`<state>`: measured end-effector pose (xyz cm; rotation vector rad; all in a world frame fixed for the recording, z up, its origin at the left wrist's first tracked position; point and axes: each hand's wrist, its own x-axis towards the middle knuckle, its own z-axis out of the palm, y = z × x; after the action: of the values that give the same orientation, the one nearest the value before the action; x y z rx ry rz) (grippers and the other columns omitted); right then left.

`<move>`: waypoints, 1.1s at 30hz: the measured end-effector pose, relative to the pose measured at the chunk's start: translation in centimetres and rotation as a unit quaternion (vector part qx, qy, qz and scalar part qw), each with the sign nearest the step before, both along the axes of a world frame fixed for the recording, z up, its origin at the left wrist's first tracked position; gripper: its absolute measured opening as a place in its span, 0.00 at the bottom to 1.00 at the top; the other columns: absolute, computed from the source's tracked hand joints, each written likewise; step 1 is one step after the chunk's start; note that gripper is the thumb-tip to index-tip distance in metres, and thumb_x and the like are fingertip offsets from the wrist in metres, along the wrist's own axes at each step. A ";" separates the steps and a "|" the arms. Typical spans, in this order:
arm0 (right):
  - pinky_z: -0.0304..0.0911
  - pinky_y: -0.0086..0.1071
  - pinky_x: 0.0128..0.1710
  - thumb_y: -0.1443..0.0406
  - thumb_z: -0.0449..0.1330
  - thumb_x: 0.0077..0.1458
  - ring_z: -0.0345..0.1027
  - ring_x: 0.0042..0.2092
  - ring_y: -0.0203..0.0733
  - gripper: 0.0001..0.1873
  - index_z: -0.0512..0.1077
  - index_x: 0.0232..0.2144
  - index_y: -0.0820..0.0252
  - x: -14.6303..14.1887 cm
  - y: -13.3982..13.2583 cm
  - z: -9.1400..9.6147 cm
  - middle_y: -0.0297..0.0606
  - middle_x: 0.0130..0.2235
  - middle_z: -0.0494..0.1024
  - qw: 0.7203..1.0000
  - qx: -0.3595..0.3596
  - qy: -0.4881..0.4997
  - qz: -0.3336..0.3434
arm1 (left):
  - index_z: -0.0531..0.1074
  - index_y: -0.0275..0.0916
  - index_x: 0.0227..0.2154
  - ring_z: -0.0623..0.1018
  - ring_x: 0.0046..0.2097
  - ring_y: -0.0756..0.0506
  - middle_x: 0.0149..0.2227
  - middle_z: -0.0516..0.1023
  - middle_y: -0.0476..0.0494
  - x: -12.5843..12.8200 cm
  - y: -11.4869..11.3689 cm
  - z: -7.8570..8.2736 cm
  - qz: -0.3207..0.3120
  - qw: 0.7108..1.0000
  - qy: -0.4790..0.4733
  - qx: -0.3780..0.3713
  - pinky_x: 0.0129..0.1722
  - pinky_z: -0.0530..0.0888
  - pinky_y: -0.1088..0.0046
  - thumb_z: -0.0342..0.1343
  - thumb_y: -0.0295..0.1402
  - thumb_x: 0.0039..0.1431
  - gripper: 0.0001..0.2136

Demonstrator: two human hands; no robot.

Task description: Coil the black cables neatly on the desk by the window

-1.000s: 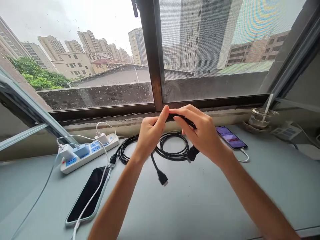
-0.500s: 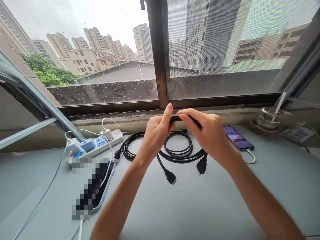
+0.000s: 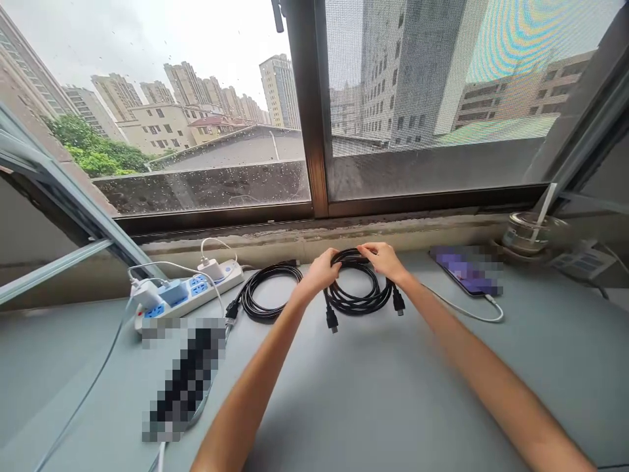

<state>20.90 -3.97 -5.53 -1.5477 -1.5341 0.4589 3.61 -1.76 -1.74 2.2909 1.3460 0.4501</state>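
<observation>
A coiled black HDMI cable point(image 3: 361, 307) is between my two hands, low near the back of the desk. My left hand point(image 3: 321, 271) is closed around the upper left of the coil. On the upper right, my right hand point(image 3: 385, 260) pinches the same loops. One plug point(image 3: 332, 320) dangles below my left hand and another plug point(image 3: 398, 301) below my right. Inside and behind these loops more black cable shows; I cannot tell where the held coil ends. A second coil of black cable point(image 3: 263, 316) lies on the desk beside my left forearm.
A white power strip point(image 3: 221, 282) with chargers and wires lies at the left. In front of it is a pixelated dark device point(image 3: 184, 380). At the right are a phone point(image 3: 462, 272) on a white cable and a lidded cup point(image 3: 528, 233) with a straw. A window point(image 3: 319, 164) borders the desk.
Both hands have moved away from me and down with the coiled cable, towards the coil lying at the back of the desk. Its plugs have shifted back too.
</observation>
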 end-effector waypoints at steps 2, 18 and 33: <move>0.66 0.31 0.39 0.59 0.55 0.56 0.72 0.38 0.40 0.16 0.76 0.41 0.63 0.3 0.6 -1.1 0.43 0.40 0.79 1.000 0.005 -0.023 -0.004 | 0.68 0.37 0.47 0.77 0.44 0.44 0.42 0.78 0.39 0.4 0.5 -1.2 0.015 1.000 0.017 0.005 0.43 0.71 0.70 0.48 0.25 0.59 0.13; 0.62 0.31 0.38 0.59 0.55 0.57 0.70 0.43 0.42 0.17 0.73 0.49 0.49 1.3 0.5 -3.3 0.35 0.43 0.77 0.983 -0.052 -0.169 -0.042 | 0.60 0.39 0.57 0.73 0.48 0.41 0.48 0.69 0.36 0.8 1.5 -4.5 0.047 0.989 0.101 0.096 0.46 0.69 0.67 0.43 0.20 0.57 0.24; 0.63 0.31 0.39 0.64 0.55 0.57 0.68 0.45 0.42 0.14 0.76 0.44 0.55 -0.5 0.6 -4.9 0.39 0.44 0.74 0.976 -0.035 -0.185 -0.106 | 0.66 0.36 0.53 0.69 0.50 0.40 0.46 0.70 0.35 1.1 1.7 -7.4 0.052 0.968 0.174 0.176 0.48 0.65 0.64 0.40 0.20 0.59 0.21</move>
<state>20.42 -3.40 -10.44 -1.9096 -1.6146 0.1051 4.70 -0.06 -9.18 2.6936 1.6742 0.3548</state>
